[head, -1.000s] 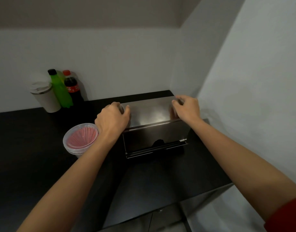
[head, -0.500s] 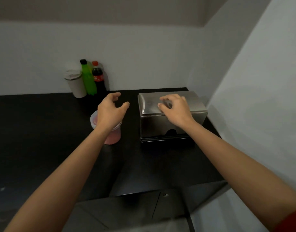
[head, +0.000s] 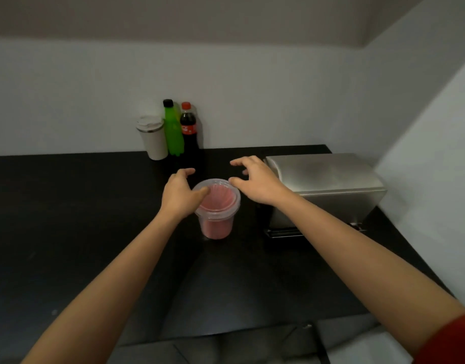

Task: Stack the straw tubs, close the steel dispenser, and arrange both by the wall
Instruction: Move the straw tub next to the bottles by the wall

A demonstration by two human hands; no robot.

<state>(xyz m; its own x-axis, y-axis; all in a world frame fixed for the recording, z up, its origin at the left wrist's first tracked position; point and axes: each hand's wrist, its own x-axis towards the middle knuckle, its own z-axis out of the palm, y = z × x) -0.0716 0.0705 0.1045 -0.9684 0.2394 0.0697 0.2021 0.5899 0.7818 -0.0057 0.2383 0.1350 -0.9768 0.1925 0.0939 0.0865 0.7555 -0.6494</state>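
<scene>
A clear plastic straw tub (head: 217, 214) full of pink straws stands on the black counter (head: 68, 219), with stacked rims at its top. My left hand (head: 180, 193) is at the tub's left rim, fingers apart, thumb touching the edge. My right hand (head: 255, 179) hovers at the tub's right rim, fingers spread, holding nothing. The steel dispenser (head: 323, 185) sits to the right with its lid down, in the corner next to the right wall.
A white travel mug (head: 154, 137), a green bottle (head: 172, 130) and a cola bottle (head: 188, 132) stand against the back wall. The counter's front edge runs below my forearms, with cabinet doors (head: 226, 345) under it.
Both hands left the steel dispenser and moved left to the straw tub. The view shifted left, so the dispenser now lies at the right.
</scene>
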